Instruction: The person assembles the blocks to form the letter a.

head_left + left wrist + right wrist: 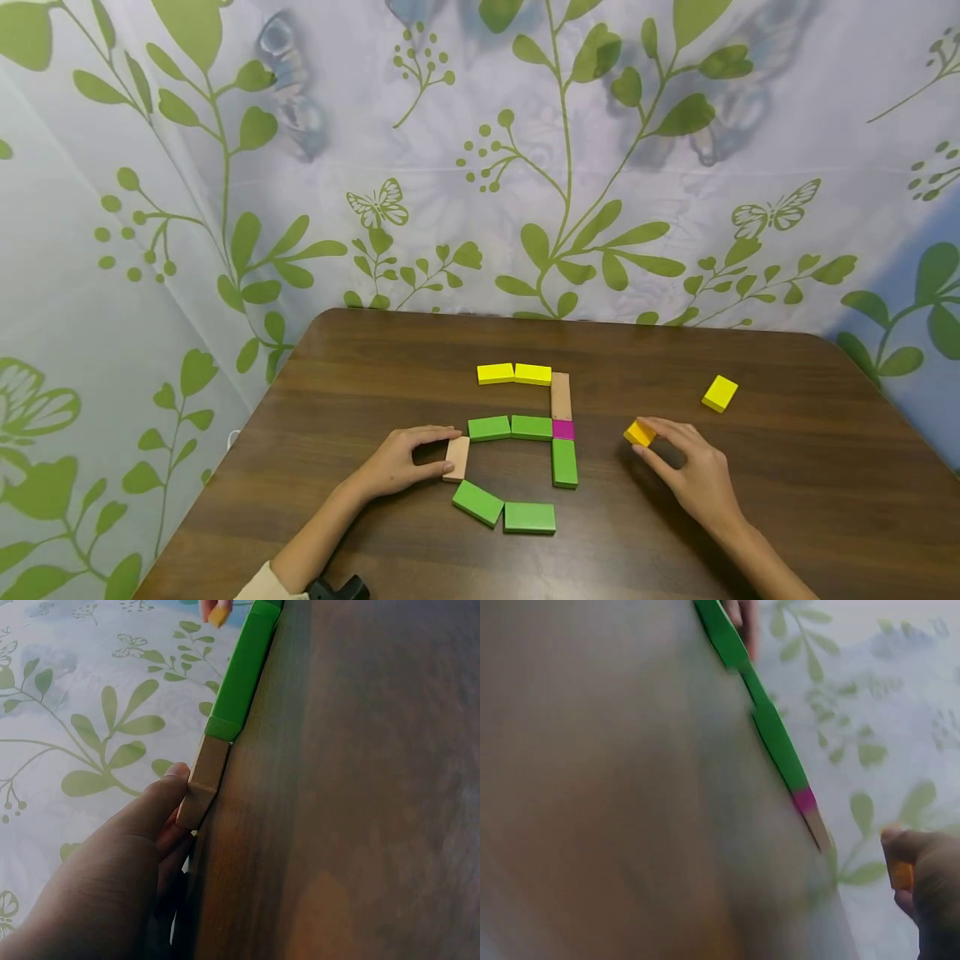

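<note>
My left hand (397,462) holds a beige wooden block (457,460) lying on the table, index finger at its far end and thumb on its near left side. In the left wrist view, this block's end meets a green block (244,679). Over on the right, my right hand (697,479) pinches a small orange-yellow block (637,434) between thumb and fingers. The right wrist view shows it raised above the table's edge line. Beside the left hand, green blocks (489,428) form a row and an angled green block (477,503) lies nearer me.
Two yellow blocks (496,373) lie end to end at the back. A beige block (561,396), a magenta block (562,429) and a green block (565,463) make a column. Another green block (529,517) is in front. One yellow block (720,393) sits apart on the brown table (825,433).
</note>
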Demonstrator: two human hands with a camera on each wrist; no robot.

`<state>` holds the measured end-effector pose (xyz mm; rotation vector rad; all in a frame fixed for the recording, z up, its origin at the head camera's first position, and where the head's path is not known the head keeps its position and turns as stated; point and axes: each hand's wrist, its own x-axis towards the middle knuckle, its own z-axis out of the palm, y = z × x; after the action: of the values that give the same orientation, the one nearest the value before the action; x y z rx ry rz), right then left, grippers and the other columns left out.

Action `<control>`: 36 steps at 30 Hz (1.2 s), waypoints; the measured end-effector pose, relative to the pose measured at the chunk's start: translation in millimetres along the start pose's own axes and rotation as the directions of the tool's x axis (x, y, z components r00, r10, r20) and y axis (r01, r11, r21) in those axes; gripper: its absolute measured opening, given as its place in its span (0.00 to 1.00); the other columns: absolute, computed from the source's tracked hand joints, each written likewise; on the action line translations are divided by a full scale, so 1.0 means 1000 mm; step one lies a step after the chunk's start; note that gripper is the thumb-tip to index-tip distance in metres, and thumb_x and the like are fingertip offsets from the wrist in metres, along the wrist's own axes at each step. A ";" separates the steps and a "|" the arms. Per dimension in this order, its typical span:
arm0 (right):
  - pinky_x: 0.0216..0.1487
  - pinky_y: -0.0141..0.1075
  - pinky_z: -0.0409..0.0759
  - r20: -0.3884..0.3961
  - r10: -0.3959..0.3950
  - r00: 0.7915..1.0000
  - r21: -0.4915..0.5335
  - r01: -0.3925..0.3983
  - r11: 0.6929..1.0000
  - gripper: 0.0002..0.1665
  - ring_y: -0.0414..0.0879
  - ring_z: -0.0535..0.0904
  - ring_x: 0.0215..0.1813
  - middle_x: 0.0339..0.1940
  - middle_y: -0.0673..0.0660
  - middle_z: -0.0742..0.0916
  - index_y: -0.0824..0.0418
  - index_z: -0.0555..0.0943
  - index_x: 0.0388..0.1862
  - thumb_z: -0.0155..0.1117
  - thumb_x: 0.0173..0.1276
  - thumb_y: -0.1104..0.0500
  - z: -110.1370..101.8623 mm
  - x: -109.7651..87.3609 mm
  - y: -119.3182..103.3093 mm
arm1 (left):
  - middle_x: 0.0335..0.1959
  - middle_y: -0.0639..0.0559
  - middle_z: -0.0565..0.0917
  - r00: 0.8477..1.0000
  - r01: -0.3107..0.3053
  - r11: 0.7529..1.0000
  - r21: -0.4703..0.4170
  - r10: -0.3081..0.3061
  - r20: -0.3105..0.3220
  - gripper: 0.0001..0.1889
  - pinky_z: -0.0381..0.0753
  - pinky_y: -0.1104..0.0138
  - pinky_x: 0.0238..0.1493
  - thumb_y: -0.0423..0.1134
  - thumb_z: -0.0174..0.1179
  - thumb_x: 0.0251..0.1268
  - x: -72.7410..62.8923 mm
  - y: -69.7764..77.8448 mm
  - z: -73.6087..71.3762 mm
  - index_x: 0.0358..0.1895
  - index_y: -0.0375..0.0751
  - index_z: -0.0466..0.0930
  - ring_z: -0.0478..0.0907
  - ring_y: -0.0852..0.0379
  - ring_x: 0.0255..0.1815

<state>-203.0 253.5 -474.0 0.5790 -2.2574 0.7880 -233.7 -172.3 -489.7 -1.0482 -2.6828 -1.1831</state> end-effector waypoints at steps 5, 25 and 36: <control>0.48 0.18 0.70 0.003 -0.104 0.995 0.136 0.103 0.985 0.29 0.39 0.75 0.43 0.44 0.52 0.85 0.59 0.83 0.48 0.77 0.41 0.66 0.008 -0.003 -0.030 | 0.56 0.61 0.76 1.000 0.002 1.000 0.010 -0.002 -0.006 0.25 0.70 0.58 0.58 0.55 0.60 0.59 0.000 0.000 0.000 0.58 0.52 0.76 0.70 0.60 0.59; 0.44 0.18 0.71 0.244 -0.110 0.963 0.175 0.068 0.982 0.22 0.35 0.75 0.42 0.43 0.45 0.84 0.54 0.84 0.45 0.76 0.48 0.56 0.028 -0.034 -0.077 | 0.56 0.61 0.76 1.000 0.002 1.000 0.005 -0.002 -0.004 0.25 0.70 0.57 0.57 0.54 0.60 0.59 -0.002 0.002 0.001 0.59 0.52 0.75 0.70 0.60 0.59; 0.39 0.25 0.77 0.268 -0.052 0.962 0.113 0.023 0.993 0.27 0.34 0.75 0.41 0.42 0.41 0.83 0.53 0.84 0.46 0.78 0.43 0.52 0.029 -0.040 -0.077 | 0.57 0.59 0.76 1.000 -0.018 1.000 0.009 0.018 0.002 0.25 0.70 0.57 0.57 0.53 0.60 0.59 -0.001 0.002 0.001 0.59 0.50 0.75 0.70 0.59 0.59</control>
<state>-143.4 185.8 -491.0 0.8221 -2.4523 0.8608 -231.2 -171.3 -489.4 -1.0713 -2.6717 -1.1669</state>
